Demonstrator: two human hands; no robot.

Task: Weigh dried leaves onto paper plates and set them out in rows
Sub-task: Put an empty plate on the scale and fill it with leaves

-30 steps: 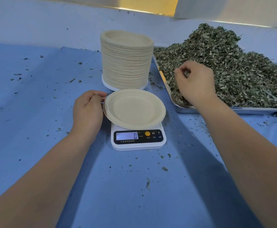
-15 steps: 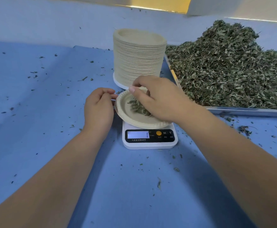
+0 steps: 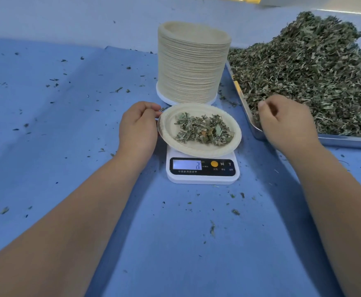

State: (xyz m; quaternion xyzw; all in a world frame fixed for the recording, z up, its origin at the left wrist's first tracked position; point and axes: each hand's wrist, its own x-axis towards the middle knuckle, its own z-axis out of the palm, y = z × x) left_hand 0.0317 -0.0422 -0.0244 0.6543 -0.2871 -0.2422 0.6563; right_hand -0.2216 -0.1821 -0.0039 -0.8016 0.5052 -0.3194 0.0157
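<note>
The bench [image 3: 46, 146], draped in blue cloth, carries everything. Clock directions are taken from the scale.

At 2 o'clock a metal tray [image 3: 346, 142] holds the heap of dried leaves [image 3: 314, 78], probably parked there so the supply sits within the right arm's easy reach.

At 12 o'clock, just behind the scale, stands a tall stack of paper plates [image 3: 193, 67], close enough that a fresh one can be drawn without stretching.

The scale [image 3: 202, 170] faces the person, its lit display toward them. A single digit shows, too blurred to trust.

One paper plate [image 3: 169, 136] sits tilted on the scale and overhangs it on both sides.

The left hand [image 3: 137, 127], at the plate's 9 o'clock, has curled fingers and thumb pinching the rim, most likely to steady the overhanging plate.

The right hand [image 3: 286, 123], at 3 o'clock, hangs over the tray's near corner with its fingers loosely bent. Whether they hold any leaves I cannot tell.

A small portion of leaves [image 3: 203, 130] lies mid-plate. No filled plates are set out in view.

Leaf crumbs [image 3: 212, 229] dot the cloth.
</note>
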